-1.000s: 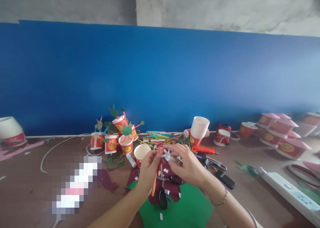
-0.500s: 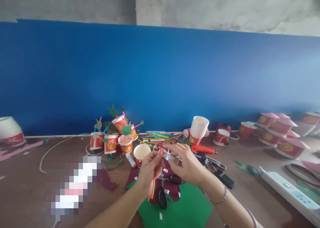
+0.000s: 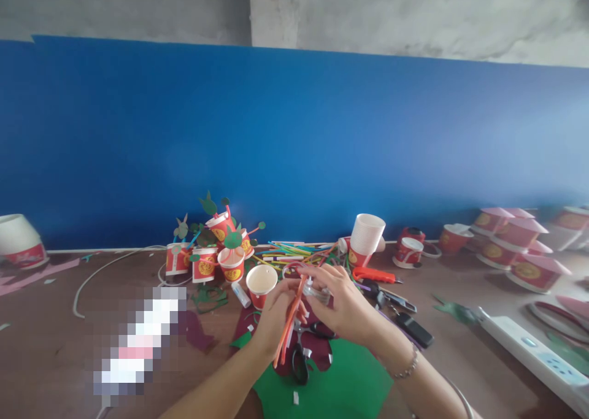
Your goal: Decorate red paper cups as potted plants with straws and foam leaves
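My left hand [image 3: 275, 316] grips a bundle of orange-red straws [image 3: 288, 326] that slants down to the left. My right hand [image 3: 346, 302] pinches a small roll of clear tape [image 3: 316, 292] against the upper end of the straws. Both hands hover above a green paper sheet [image 3: 338, 384], dark red paper cut-outs [image 3: 319, 349] and black-handled scissors [image 3: 300, 361]. A red paper cup [image 3: 261, 283] with a white inside stands just beyond my left hand.
Decorated red cups with green leaves [image 3: 216, 247] cluster at the back, beside loose coloured straws [image 3: 294, 251] and a stack of white cups [image 3: 366, 237]. An orange cutter [image 3: 373, 275], keys [image 3: 405, 318], a power strip [image 3: 529, 348] and more cups [image 3: 510, 241] lie at right.
The straw bundle has tilted so its top leans right, toward the tape. My right hand has shifted slightly down and closer to my left hand.
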`<state>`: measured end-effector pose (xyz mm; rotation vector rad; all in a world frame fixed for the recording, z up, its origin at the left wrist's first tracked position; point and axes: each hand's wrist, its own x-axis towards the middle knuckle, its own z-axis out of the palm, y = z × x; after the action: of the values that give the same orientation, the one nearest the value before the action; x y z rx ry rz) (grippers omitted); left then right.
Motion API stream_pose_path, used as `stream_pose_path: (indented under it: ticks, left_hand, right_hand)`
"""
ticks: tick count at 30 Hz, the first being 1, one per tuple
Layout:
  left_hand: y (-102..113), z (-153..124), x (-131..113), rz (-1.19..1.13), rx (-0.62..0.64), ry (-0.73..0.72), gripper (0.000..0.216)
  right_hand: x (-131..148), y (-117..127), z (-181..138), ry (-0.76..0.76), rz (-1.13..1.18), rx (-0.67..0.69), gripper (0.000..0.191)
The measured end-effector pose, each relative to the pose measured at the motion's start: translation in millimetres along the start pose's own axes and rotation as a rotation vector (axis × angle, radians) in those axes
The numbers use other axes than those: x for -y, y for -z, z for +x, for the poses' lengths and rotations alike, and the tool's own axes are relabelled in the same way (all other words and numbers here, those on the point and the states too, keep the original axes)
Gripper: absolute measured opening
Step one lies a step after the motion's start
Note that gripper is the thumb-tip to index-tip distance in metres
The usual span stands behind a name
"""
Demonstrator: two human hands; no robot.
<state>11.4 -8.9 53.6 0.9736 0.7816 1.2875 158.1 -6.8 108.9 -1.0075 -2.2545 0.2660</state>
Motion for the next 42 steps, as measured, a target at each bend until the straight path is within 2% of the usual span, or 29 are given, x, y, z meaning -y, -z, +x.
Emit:
stream_pose_path:
  ticks: [5, 10, 13, 17, 20, 23, 27, 31, 37, 42]
  left_hand:
    - [-2.9, -1.4, 0.7, 0.168, -0.016, -0.123, 0.029]
    - [-1.8, -2.9, -0.4, 0.314, -0.043, -0.247, 0.024]
    - [0.7, -2.2, 0.7, 0.376, -0.091, -0.246, 0.025]
    - [2.0, -1.6, 5.6, 0.421, -0.107, -0.26, 0.027]
    - [2.5, -1.2, 10.4, 0.412, -0.089, -0.25, 0.03]
    - [5.9, 0.9, 15.4, 0.425, -0.126, -0.221, 0.029]
    - [12.4, 4.9, 19.6, 0.344, -0.133, -0.131, 0.033]
    - [12.8, 6.1, 17.0, 0.256, -0.116, -0.08, 0.036]
    - [6.5, 3.5, 7.0, 0.188, -0.137, -0.05, 0.031]
    - [5.4, 4.1, 1.8, 0.089, -0.143, -0.005, 0.034]
  right_hand:
    - [2.5, 0.4, 0.6, -0.016, 0.015, 0.021, 0.041]
    - [3.8, 4.2, 1.1, -0.026, 0.135, 0.02, 0.041]
    - [6.2, 6.9, 0.5, -0.03, 0.175, 0.013, 0.044]
    - [11.6, 8.8, -1.0, -0.06, 0.189, -0.003, 0.038]
    - [14.1, 9.6, -2.5, -0.063, 0.245, 0.005, 0.036]
    - [15.6, 10.5, -5.6, -0.058, 0.324, 0.045, 0.041]
    - [17.0, 12.0, -9.8, -0.076, 0.378, 0.057, 0.044]
    - [14.7, 14.5, -7.6, -0.058, 0.307, -0.007, 0.042]
    - [12.9, 18.3, -2.1, 0.001, 0.249, -0.092, 0.038]
    - [8.5, 17.2, -1.8, 0.015, 0.201, -0.084, 0.036]
